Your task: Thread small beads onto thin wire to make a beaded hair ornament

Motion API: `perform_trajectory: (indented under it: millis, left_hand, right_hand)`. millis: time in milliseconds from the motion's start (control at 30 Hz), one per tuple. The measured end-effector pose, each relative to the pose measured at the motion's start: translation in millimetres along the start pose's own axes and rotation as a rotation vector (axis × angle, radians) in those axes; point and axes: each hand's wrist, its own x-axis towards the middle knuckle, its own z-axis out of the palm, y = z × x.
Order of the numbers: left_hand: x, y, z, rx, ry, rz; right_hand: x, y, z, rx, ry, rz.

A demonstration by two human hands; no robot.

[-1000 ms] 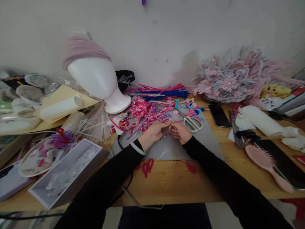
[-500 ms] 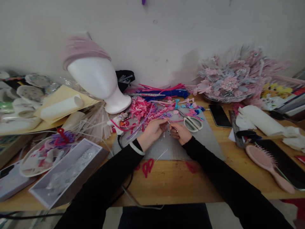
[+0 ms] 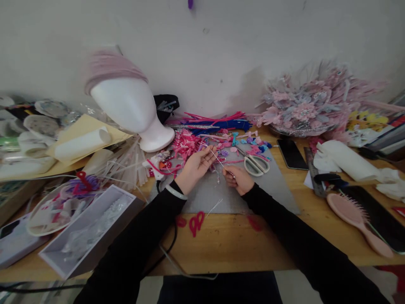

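My right hand (image 3: 237, 179) is closed on one end of a thin silvery wire (image 3: 218, 158) above the grey mat (image 3: 202, 198). The wire slants up and left to the fingers of my left hand (image 3: 196, 167), whose palm faces up with the fingers loosely spread. Small beads (image 3: 218, 176) hang just under the left fingers. Pink pipe-cleaner pieces (image 3: 185, 145) lie behind my left hand. Scissors (image 3: 256, 164) with pale handles rest right of my hands. Pink loops (image 3: 196, 223) lie at the mat's front edge.
A white mannequin head (image 3: 126, 105) and a glue gun (image 3: 155, 165) stand or lie at the left, with an open box (image 3: 91, 232) nearer me. At the right are a phone (image 3: 291, 153), a hairbrush (image 3: 351, 211) and a pile of pink flowers (image 3: 306, 105).
My hands have moved apart, my left hand shifting left and its fingers opening. More of the wire now shows between them, and the hanging beads are clearer.
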Motion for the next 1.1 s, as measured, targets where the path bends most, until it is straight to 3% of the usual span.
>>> perform_trajectory:
  millis: [567,900,1000,1100]
  left_hand:
    - [2.7,8.8,-3.0,-0.093,0.102,0.062]
    - [4.1,12.6,-5.5,-0.118,0.052,0.047]
    - [0.3,13.3,-2.2,-0.100,-0.003,0.021]
    - [-4.8,11.2,1.1,-0.043,-0.096,-0.028]
  right_hand:
    - [-0.4,7.3,1.3,-0.118,-0.070,-0.010]
    - [0.3,9.8,0.5,-0.273,-0.099,0.008]
    - [-2.6,9.3,-0.5,-0.478,-0.185,-0.085]
    - [-7.6,10.6,2.4,-0.729,-0.350,-0.295]
